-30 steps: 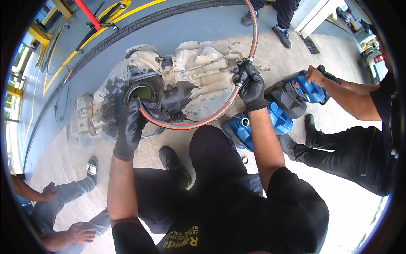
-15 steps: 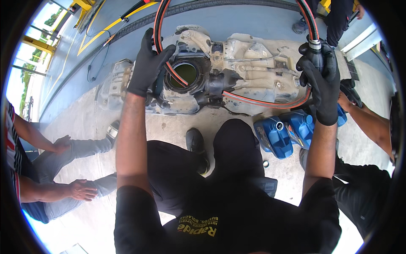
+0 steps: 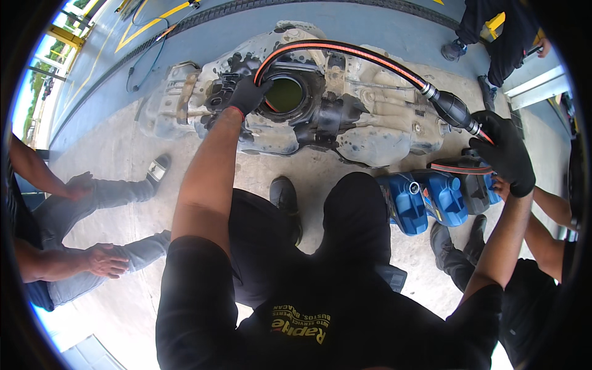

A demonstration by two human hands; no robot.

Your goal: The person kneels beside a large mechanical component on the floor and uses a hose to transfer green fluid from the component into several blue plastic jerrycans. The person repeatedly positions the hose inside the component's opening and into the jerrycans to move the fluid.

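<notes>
A black hose with an orange stripe (image 3: 345, 49) arches over a dirty beige fuel tank (image 3: 370, 102). At the tank's round opening (image 3: 300, 92), my left hand (image 3: 246, 96), in a black glove, is closed around the hose, whose end runs down inside. Greenish liquid shows in there. The hose's far end joins a black squeeze bulb (image 3: 453, 110), tilted down to the right. Just past the bulb's lower fitting, my gloved right hand (image 3: 505, 154) grips the hose. Another length of hose comes out below this hand, above the jugs.
Blue jugs (image 3: 405, 200) and a dark jug (image 3: 476, 192) stand right of my knees, a co-worker's hand (image 3: 501, 187) beside them. Another person sits at the left with hands (image 3: 108, 261) on the legs. Someone stands at the far right (image 3: 487, 37).
My left hand has moved down to the opening and closed on the hose. My right hand has shifted right and lower, from the bulb to the hose below it. The bulb now tilts.
</notes>
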